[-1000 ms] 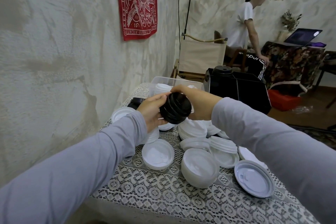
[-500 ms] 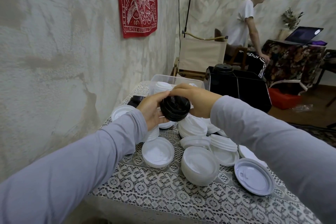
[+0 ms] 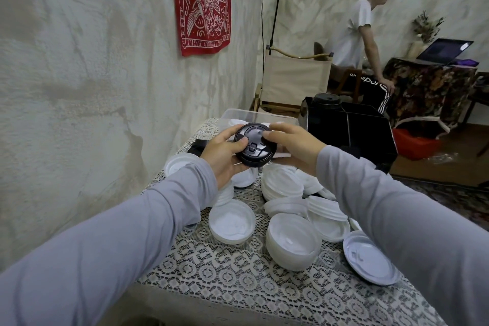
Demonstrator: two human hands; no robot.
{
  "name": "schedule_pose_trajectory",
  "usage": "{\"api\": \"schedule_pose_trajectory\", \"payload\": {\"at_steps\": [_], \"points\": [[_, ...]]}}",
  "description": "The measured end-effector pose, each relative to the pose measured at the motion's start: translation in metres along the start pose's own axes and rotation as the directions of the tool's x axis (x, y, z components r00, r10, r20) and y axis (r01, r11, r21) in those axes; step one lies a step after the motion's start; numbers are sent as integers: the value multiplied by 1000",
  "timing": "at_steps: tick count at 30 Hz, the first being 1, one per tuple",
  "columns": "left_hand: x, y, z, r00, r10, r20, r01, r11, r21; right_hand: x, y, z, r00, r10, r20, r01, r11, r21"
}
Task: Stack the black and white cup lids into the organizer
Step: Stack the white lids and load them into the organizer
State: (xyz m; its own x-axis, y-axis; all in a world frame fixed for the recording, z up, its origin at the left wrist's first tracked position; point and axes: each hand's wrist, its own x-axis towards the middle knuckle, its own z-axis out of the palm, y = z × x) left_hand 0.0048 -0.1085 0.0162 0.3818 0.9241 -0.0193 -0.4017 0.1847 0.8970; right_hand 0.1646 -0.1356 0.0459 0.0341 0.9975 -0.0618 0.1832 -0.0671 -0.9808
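A small stack of black cup lids (image 3: 254,146) is held above the table between both hands, top side facing me. My left hand (image 3: 225,155) grips its left edge, thumb on top. My right hand (image 3: 293,147) holds the right edge with fingertips on the rim. The black organizer (image 3: 365,135) stands behind my right hand at the table's far right, with a stack of black lids (image 3: 326,103) rising from its back left compartment. Several piles of white lids (image 3: 292,242) lie upside down on the lace tablecloth below my arms.
A clear plastic bin (image 3: 238,116) sits behind the hands. A single white lid (image 3: 369,258) lies flat at the right. A plaster wall runs along the left. A person (image 3: 354,32) stands behind near a folding chair (image 3: 293,79) and a table with a laptop (image 3: 444,51).
The black lid stack has turned from its side to face me with its top, and both hands have risen a little with it.
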Motion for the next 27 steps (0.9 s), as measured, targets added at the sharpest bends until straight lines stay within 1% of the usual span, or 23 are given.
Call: {"api": "schedule_pose_trajectory", "payload": {"at_steps": [3,6,8,12,17,23,25,27], "points": [[1,-1,-1,1000,-18,-16,18,1000,-6,2,7,-2,999,30,39,-33,995,91],[0,-2,-2,999,-42,21,41,999,33,7,12,-4,996,86,26,-89,987,133],[-1,-2,-1,998,-46,46,43,996,73,9,15,-4,995,96,22,-98,983,152],[-2,-1,0,996,-66,63,60,994,95,12,18,-6,999,44,17,-47,977,206],[1,-4,2,997,-72,8,71,993,96,11,17,-3,1000,-25,-7,26,961,277],[2,-8,3,1000,-1,-31,5,992,124,7,17,3,995,-95,-24,98,949,299],[1,-8,4,999,22,-40,-16,991,132,7,18,3,995,-96,-26,100,946,310],[1,-7,4,998,45,-51,-37,990,138,8,19,1,997,-74,12,67,948,311]]}}
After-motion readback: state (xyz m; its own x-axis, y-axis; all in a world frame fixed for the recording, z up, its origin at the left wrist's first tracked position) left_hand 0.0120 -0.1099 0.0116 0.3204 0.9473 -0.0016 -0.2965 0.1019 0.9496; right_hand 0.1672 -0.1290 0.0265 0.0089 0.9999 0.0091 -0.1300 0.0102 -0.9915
